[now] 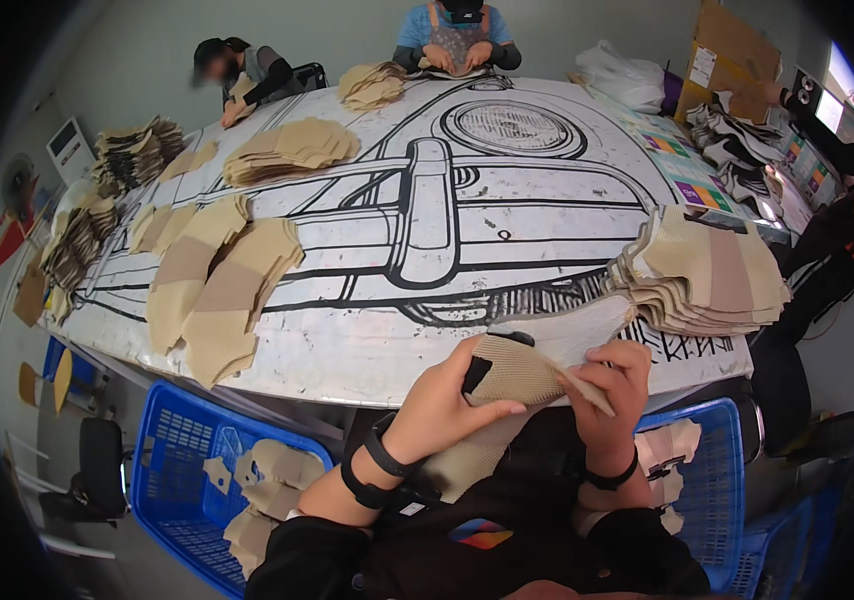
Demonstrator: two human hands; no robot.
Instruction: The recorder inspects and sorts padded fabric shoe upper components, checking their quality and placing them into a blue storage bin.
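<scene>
Close to my body, at the table's near edge, I hold a beige ribbed fabric piece (517,372) with a black patch and a pale, whitish underside. My left hand (435,412) grips its left side, the thumb lying across the front. On the other side my right hand (615,392) pinches a folded edge of the piece between thumb and fingers. A lower part of the fabric hangs down over my dark clothing. Just beyond my right hand lies a stack of similar beige and brownish fabric pieces (712,265).
More fabric pieces (232,285) and stacks lie on the left of the white table (537,235) with its black car drawing. Blue baskets (162,455) holding pieces stand left and right below the edge. Two people (457,45) work across the table. Dark pieces (737,140) lie far right.
</scene>
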